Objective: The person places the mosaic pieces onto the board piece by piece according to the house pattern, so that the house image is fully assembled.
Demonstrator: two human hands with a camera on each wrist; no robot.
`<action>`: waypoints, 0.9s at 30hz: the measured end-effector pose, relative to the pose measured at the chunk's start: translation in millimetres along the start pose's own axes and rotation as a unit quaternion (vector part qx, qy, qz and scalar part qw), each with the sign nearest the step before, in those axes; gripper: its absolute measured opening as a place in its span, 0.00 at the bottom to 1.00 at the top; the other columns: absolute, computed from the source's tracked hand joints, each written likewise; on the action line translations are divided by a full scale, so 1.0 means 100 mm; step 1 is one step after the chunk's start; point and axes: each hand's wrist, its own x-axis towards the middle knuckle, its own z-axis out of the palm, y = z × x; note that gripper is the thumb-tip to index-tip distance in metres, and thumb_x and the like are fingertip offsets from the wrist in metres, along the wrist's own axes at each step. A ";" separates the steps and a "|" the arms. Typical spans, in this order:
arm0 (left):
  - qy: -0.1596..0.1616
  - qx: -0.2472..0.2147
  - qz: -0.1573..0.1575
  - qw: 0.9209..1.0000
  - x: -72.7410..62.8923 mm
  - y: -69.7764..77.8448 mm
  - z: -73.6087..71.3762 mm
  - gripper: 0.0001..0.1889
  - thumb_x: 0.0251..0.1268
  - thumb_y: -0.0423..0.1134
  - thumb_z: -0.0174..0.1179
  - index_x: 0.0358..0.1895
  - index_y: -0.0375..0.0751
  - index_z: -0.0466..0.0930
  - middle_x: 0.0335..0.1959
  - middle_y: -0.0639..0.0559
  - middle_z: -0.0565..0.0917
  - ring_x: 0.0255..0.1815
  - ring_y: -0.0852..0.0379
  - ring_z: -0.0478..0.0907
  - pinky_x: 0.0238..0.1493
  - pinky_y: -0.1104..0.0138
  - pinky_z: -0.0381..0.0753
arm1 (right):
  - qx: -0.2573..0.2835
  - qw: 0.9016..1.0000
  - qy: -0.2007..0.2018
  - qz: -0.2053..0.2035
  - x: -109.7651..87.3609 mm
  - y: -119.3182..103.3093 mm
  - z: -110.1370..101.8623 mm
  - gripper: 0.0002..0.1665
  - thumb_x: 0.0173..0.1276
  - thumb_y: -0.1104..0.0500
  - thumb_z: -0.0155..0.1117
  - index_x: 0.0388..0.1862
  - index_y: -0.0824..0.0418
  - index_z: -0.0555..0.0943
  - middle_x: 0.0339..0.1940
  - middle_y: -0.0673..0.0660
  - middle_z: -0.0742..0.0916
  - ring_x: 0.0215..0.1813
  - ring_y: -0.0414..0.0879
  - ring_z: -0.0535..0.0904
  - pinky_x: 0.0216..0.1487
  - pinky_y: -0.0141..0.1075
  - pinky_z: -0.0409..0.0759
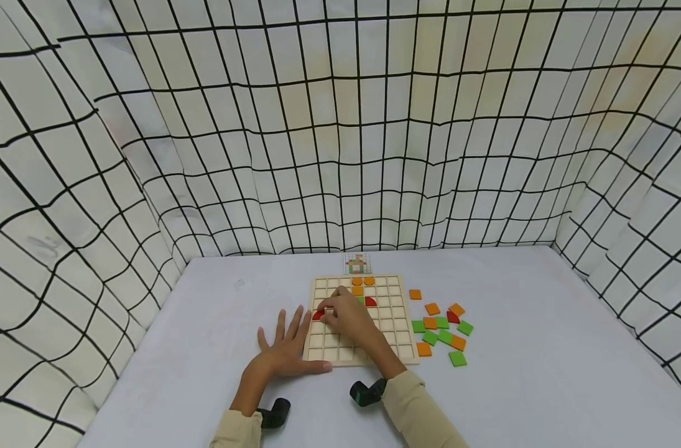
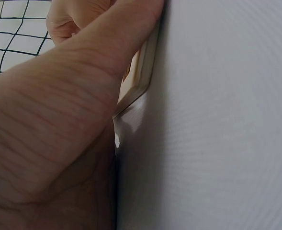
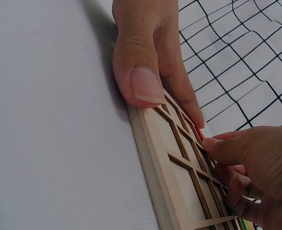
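Observation:
A wooden grid board [image 1: 396,323] lies on the table. My right hand [image 1: 351,317] reaches over it and pinches a red quarter-round tile [image 1: 318,315] at a cell near the left edge; in the right wrist view only a sliver of that red tile [image 3: 199,133] shows. With fingers spread, my left hand [image 1: 287,356] rests at the board's lower left corner, its thumb [image 3: 145,86] lying along the near edge. On the board sit two orange rounded tiles [image 1: 363,281], an orange square tile [image 1: 357,290], a partly hidden green tile [image 1: 361,300] and another red quarter-round tile [image 1: 370,302].
Right of the board several loose orange and green tiles [image 1: 444,336] lie scattered, with a red tile [image 1: 453,317] among them. A pattern card [image 1: 357,263] is behind the board. White walls with a black grid [image 1: 374,143] enclose the table [image 1: 542,323].

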 end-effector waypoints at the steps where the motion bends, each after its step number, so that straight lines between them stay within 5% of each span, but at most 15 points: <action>1: 0.000 -0.001 0.000 1.000 0.01 0.00 0.00 0.64 0.45 0.76 0.62 0.80 0.46 0.41 0.82 0.44 0.38 0.79 0.33 0.26 0.64 0.25 0.26 | 0.001 1.000 -0.001 0.001 0.00 0.00 -0.01 0.10 0.67 0.53 0.68 0.47 0.50 0.87 0.44 0.51 0.80 0.39 0.39 0.77 0.38 0.28 0.77; 9: 0.005 -0.003 0.004 1.000 0.02 -0.02 0.01 0.64 0.44 0.76 0.62 0.80 0.46 0.41 0.82 0.44 0.38 0.79 0.33 0.26 0.63 0.26 0.25 | 0.022 1.000 -0.003 -0.003 0.01 0.00 -0.02 0.10 0.67 0.55 0.68 0.47 0.51 0.87 0.44 0.51 0.80 0.39 0.38 0.76 0.39 0.27 0.77; 15: 0.007 -0.013 0.008 1.000 -0.01 -0.03 0.01 0.64 0.44 0.76 0.63 0.80 0.45 0.43 0.82 0.43 0.39 0.79 0.32 0.26 0.63 0.26 0.25 | 0.091 0.996 -0.016 -0.014 0.00 0.07 -0.03 0.11 0.68 0.57 0.65 0.49 0.55 0.85 0.46 0.51 0.79 0.42 0.38 0.76 0.42 0.26 0.77; 27: 0.014 -0.012 0.009 1.000 -0.03 0.00 0.01 0.64 0.45 0.74 0.64 0.80 0.45 0.42 0.82 0.43 0.39 0.79 0.32 0.27 0.64 0.26 0.26 | 0.134 0.989 0.015 -0.055 -0.07 0.39 -0.43 0.09 0.69 0.62 0.64 0.46 0.62 0.85 0.46 0.57 0.84 0.40 0.47 0.83 0.38 0.31 0.80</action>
